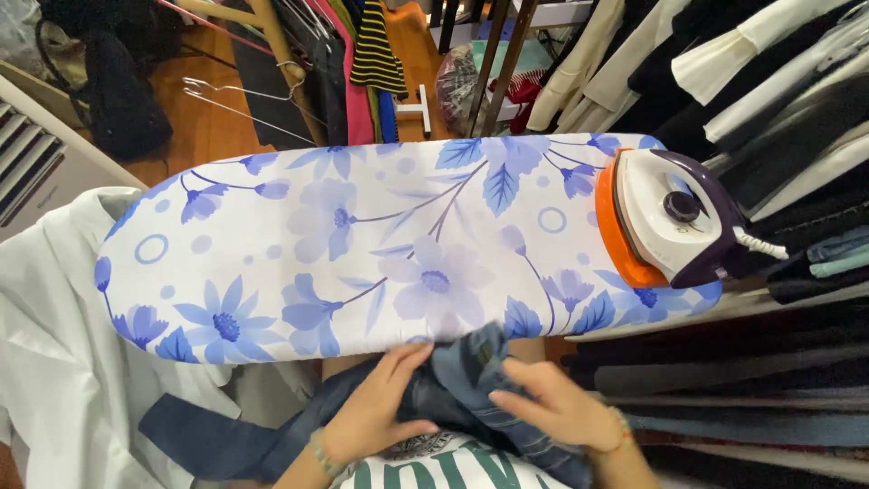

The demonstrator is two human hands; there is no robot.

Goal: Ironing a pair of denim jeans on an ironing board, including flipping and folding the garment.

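Note:
A dark blue denim garment (462, 380) is bunched at the near edge of the ironing board (362, 235), which has a white cover with blue flowers. My left hand (378, 407) grips a fold of the denim on its left side. The garment's right side lies under the curled fingers of my right hand (559, 409). More of the garment trails down to the left below the board. An iron (674, 217), white and purple on an orange rest, stands at the board's right end, away from both hands.
A white shirt (45, 335) hangs at the left beside the board. Racks of hanging clothes (769, 81) crowd the right and back. Wire hangers (235, 100) and a wooden floor lie behind the board. Folded garments (724, 426) sit at the lower right.

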